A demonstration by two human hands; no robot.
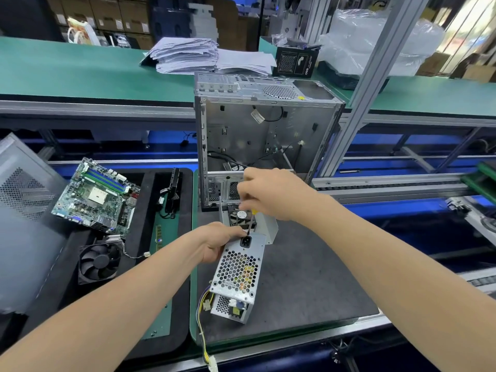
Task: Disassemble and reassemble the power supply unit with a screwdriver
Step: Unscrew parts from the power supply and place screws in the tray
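Note:
The power supply unit (237, 272) is a silver metal box with a honeycomb grille and a black socket, lying on the dark mat (308, 277) with coloured wires trailing off its near end. My left hand (218, 241) grips its far left corner. My right hand (268, 194) holds a screwdriver (250, 221) upright above it, with the dark shaft's tip down at the unit's far edge near the socket. Behind the tip lie a small black fan (240, 214) and a bent grey metal cover (268, 226).
An open, empty computer case (265, 135) stands just behind the mat. On the black tray (150, 189) to the left lie a motherboard (96, 194), a cooler fan (99, 261) and a memory stick (159, 236). A grey side panel (24, 218) leans at far left.

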